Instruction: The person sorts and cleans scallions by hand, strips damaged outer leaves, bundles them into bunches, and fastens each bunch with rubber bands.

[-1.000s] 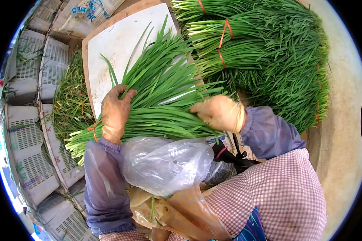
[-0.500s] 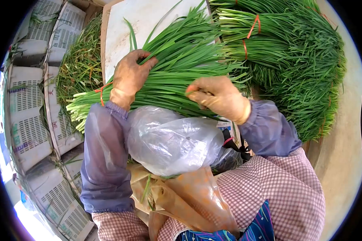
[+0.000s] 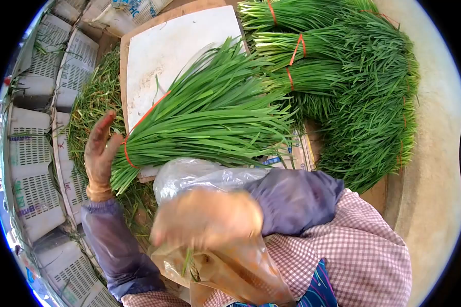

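A bunch of garlic chives [image 3: 205,117] lies on a white board [image 3: 184,38], tied near its pale stem ends with a red band [image 3: 129,156]. At those stem ends my left hand [image 3: 101,151] stands upright, thumb and fingers apart, beside the bunch and holding nothing. My right hand [image 3: 207,217] is smeared by motion over my lap, so its fingers cannot be made out. Just beyond it is a clear plastic bag [image 3: 189,176], partly covered by that hand and sleeve.
Several tied chive bunches [image 3: 312,77] are piled at the right. Loose grassy trimmings [image 3: 95,97] lie left of the board. White slatted crates [image 3: 30,169] line the left side. A brownish plastic apron [image 3: 241,266] covers part of my lap.
My left hand has let go of the bunch and moved left to its stem ends. My right hand has come off the leaves, back and left over my lap. The view has shifted.
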`<state>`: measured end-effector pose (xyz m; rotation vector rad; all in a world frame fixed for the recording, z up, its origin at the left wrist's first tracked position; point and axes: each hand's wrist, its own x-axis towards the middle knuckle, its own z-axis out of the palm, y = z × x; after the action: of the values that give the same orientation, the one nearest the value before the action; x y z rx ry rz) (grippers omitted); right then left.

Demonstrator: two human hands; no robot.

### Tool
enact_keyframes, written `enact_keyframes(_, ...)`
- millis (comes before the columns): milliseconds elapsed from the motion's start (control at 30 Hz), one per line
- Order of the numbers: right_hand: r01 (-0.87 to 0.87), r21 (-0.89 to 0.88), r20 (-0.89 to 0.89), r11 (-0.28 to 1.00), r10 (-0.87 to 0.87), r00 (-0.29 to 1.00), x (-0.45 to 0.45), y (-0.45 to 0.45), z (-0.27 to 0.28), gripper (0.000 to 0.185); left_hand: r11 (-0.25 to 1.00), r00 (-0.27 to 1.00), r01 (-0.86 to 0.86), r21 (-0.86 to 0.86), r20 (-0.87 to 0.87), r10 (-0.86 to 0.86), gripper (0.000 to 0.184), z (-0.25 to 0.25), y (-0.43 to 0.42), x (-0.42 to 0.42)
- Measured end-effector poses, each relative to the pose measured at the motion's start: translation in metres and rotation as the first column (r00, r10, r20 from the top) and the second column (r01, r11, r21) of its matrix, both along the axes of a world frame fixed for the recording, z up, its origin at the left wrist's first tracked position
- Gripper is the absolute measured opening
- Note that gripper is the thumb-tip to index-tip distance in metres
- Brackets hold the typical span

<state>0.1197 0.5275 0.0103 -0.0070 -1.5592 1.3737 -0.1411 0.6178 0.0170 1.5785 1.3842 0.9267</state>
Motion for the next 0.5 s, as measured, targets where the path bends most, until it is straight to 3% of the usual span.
enact_keyframes(33, 0.077, 0.198, 0.049, 0.977, -0.088, 0.995, -0.013, -0.009, 0.008, 0.035, 1.0, 1.0, 0.002, 0.012, -0.004, -0.002, 0.058, 0.007, -0.007, -0.002)
enact_keyframes(100, 0.134, 0.38, 0.17, 0.915, -0.211, 0.963, -0.03, -0.002, 0.012, 0.041, 0.975, 0.853, 0.127, -0.182, -0.481, -0.201, 0.074, 0.028, -0.021, 0.0)
enact_keyframes(133, 0.1, 0.316, 0.233, 0.943, -0.18, 0.956, -0.039, 0.015, 0.01, 0.044, 0.95, 0.687, 0.168, -0.263, -0.66, -0.304, 0.087, 0.037, -0.026, 0.007)
enact_keyframes(167, 0.068, 0.249, 0.298, 0.966, -0.143, 0.944, -0.048, 0.037, 0.007, 0.047, 0.953, 0.533, 0.255, -0.166, -0.798, -0.282, 0.078, 0.027, -0.031, 0.008)
enact_keyframes(200, 0.122, 0.298, 0.367, 0.947, -0.231, 0.901, -0.054, 0.058, 0.007, 0.049, 0.956, 0.54, 0.249, -0.156, -0.797, -0.271, 0.078, -0.004, -0.036, -0.005)
enact_keyframes(233, 0.178, 0.354, 0.427, 0.918, -0.328, 0.843, -0.06, 0.074, 0.008, 0.051, 0.988, 0.69, 0.152, -0.007, -0.716, -0.111, 0.071, -0.047, -0.039, -0.023)
enact_keyframes(300, 0.11, 0.455, 0.651, 0.884, -0.414, 0.636, -0.07, 0.096, 0.017, 0.067, 0.905, 0.403, 0.339, 0.257, -0.909, 0.108, 0.052, -0.048, -0.044, -0.014)
enact_keyframes(333, 0.109, 0.518, 0.629, 0.848, -0.465, 0.623, -0.082, 0.106, 0.004, 0.077, 0.781, 0.358, 0.472, 0.409, -0.898, 0.254, 0.051, -0.037, -0.046, 0.004)
enact_keyframes(367, 0.103, 0.576, 0.608, 0.811, -0.509, 0.609, -0.091, 0.113, -0.012, 0.088, 0.826, 0.303, 0.4, 0.396, -0.908, 0.289, 0.053, -0.043, -0.055, 0.004)
enact_keyframes(400, 0.002, 0.541, 0.712, 0.841, -0.46, 0.531, -0.09, 0.117, -0.007, 0.097, 0.825, 0.334, 0.352, 0.442, -0.883, 0.33, 0.054, -0.04, -0.062, 0.014)
enact_keyframes(433, -0.101, 0.485, 0.8, 0.869, -0.395, 0.451, -0.089, 0.119, -0.001, 0.106, 0.851, 0.358, 0.279, 0.445, -0.87, 0.338, 0.041, -0.029, -0.071, 0.025)
enact_keyframes(500, -0.186, 0.427, 0.861, 0.885, -0.335, 0.382, -0.079, 0.127, 0.011, 0.114, 0.792, 0.275, 0.303, 0.53, -0.844, 0.46, 0.046, -0.02, -0.073, 0.025)
